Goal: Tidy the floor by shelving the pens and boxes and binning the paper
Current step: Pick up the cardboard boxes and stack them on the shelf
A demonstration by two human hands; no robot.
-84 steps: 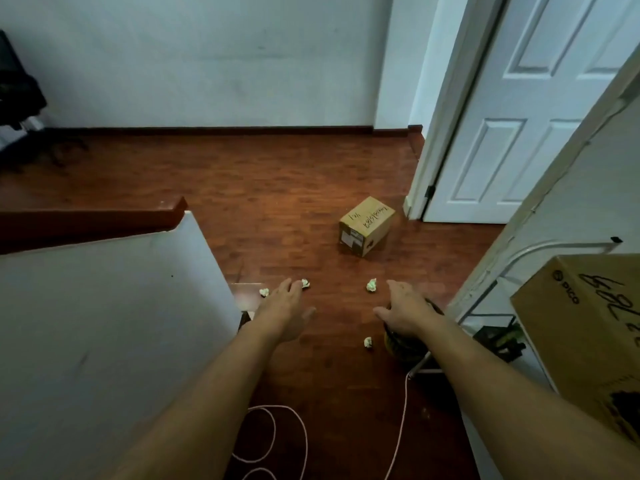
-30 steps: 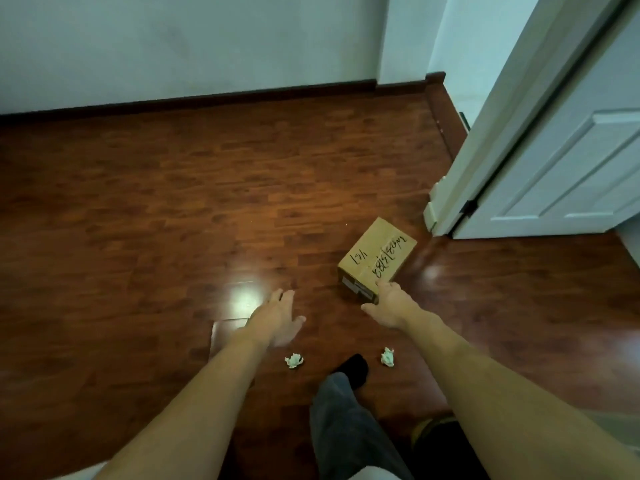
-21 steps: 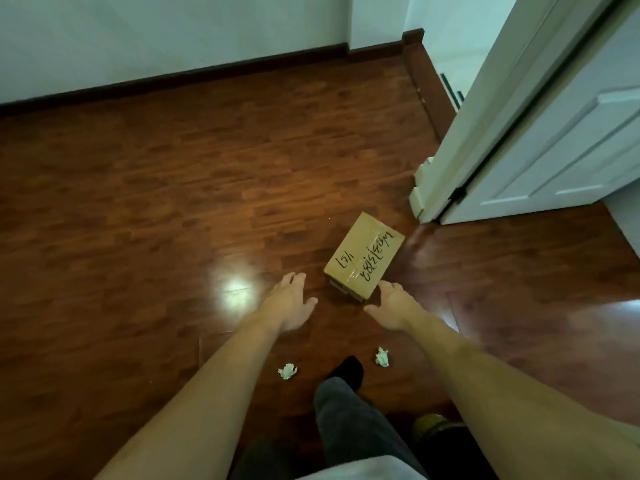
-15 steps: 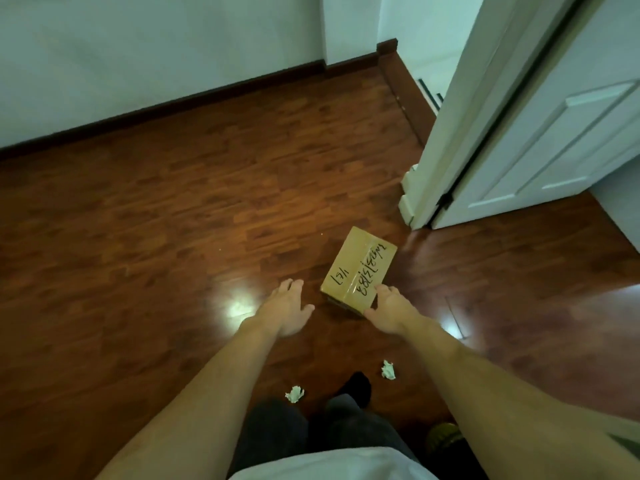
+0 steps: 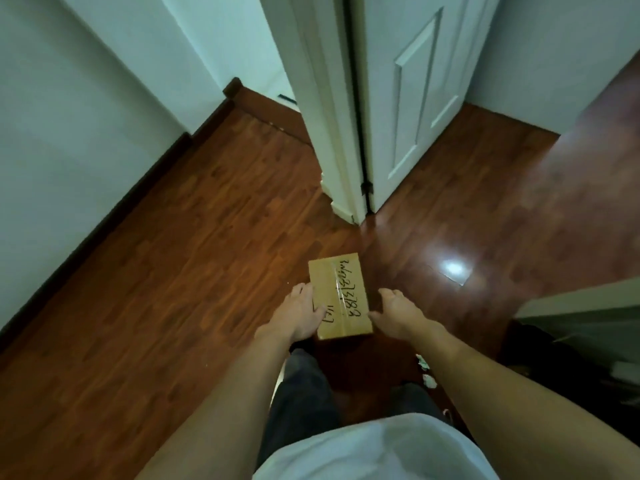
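Observation:
A small taped cardboard box [image 5: 337, 292] with black handwriting on top lies on the wooden floor in front of me. My left hand [image 5: 298, 315] lies against its left side, thumb over the top edge. My right hand [image 5: 398, 313] is at the right side with fingers spread; only the thumb touches the near right corner. Two crumpled paper balls [image 5: 426, 372] lie on the floor under my right forearm. No pens are in view.
A white door [image 5: 415, 98] and its frame [image 5: 329, 140] stand just beyond the box. A white wall with dark skirting [image 5: 104, 223] runs along the left. A pale ledge [image 5: 575, 306] with dark objects below it is at the right. My legs are beneath me.
I have come closer and turned right, so the box now lies straight ahead. Both hands have reached its sides, and the left thumb has come onto its top.

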